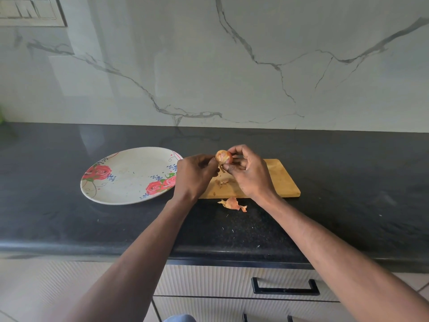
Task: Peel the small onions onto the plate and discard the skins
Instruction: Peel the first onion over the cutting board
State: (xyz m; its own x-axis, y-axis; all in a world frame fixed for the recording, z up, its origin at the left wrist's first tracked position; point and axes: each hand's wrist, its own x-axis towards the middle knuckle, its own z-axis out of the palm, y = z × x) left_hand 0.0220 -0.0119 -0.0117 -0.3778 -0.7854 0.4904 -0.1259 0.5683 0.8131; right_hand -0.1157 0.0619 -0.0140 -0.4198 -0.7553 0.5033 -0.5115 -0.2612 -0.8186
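- Hands first: right hand [249, 171] cupped the small onion [223, 156] in its curled fingertips; left hand [196, 173] pinched a strip of skin at the onion's left side.
- Onion was held in the air above the cutting board [282, 180], over its left end.
- Handling, my read: light, firm, round; likely slick once bare. Skin papery and tears easily, so best pinched at a loose edge.
- Skin scrap [232, 204] lay just in front of the board; small flakes [221, 183] on it.
- Plate [120, 175] sat left of the board, no onions on it.
- Counter [348, 182] under the board was dark speckled stone; marble-look wall behind, drawers below.
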